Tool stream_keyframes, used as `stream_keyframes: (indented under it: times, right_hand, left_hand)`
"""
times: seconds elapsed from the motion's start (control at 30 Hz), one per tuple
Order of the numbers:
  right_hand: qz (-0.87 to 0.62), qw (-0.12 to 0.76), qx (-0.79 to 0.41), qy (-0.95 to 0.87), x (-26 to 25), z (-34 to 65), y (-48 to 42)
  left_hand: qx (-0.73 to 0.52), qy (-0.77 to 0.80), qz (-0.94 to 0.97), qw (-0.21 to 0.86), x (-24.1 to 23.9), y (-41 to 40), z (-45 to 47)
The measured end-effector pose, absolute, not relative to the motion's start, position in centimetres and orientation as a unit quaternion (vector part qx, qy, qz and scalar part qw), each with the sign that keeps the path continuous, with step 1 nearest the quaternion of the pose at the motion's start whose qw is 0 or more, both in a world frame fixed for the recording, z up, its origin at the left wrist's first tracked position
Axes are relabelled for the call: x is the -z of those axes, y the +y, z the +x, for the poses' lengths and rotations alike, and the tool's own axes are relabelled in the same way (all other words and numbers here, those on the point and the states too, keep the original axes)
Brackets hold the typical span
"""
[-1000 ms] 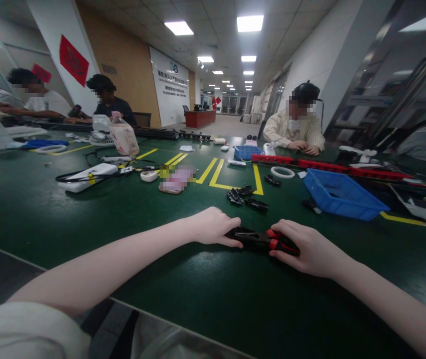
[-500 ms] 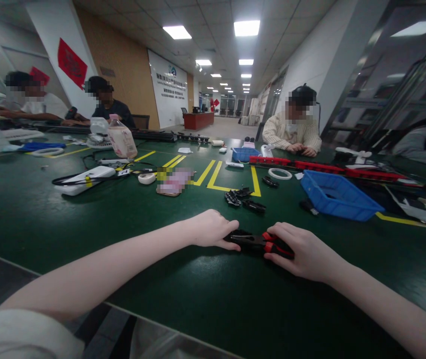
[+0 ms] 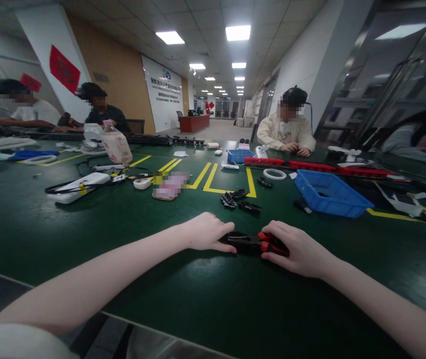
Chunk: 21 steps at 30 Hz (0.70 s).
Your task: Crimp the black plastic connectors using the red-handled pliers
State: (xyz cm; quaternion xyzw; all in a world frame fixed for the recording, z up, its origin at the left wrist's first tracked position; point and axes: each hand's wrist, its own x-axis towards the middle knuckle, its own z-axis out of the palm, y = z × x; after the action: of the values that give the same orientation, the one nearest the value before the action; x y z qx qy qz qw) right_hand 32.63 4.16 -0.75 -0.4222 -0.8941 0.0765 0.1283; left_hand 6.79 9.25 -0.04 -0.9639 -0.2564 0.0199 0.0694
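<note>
The black part [image 3: 236, 234] in the left hand's [image 3: 207, 232] pinched grip is mostly covered, its shape unclear. The right hand's [image 3: 300, 247] grip is clamped around the pliers [image 3: 252, 242], their nose against the part, over the worktop [image 3: 93, 229]. Black pieces [image 3: 249, 207] lie beyond; a blue bin [image 3: 342, 207] sits rightward. Both grips are unchanged since the earlier frame.

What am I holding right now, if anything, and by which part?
Your right hand grips the pliers by their red-and-black handles. Your left hand appears to pinch a dark piece at their nose; by which part is unclear.
</note>
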Motion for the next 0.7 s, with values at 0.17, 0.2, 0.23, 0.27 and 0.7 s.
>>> stream_keyframes:
  times: [0.17, 0.2, 0.23, 0.27, 0.7]
  right_hand:
    - [-0.403, 0.174, -0.031, -0.898, 1.1, 32.7, 4.1]
    - [-0.404, 0.180, -0.023, -0.897, 1.0, 32.7, 4.1]
    - [-0.404, 0.185, -0.016, -0.895, 1.0, 32.7, 4.0]
    - [-0.404, 0.191, -0.008, -0.894, 1.0, 32.6, 4.0]
    - [-0.423, 0.257, 0.144, -0.857, 2.3, 32.7, 4.4]
  left_hand:
    - [-0.010, -0.248, -0.966, 0.070, 0.3, 9.3, 6.6]
    - [-0.007, -0.246, -0.967, 0.068, 0.3, 9.3, 6.6]
    - [-0.005, -0.246, -0.967, 0.066, 0.3, 9.3, 6.6]
    - [-0.002, -0.246, -0.967, 0.064, 0.3, 9.3, 6.6]
    - [0.032, -0.256, -0.966, -0.022, 0.3, 9.8, 6.5]
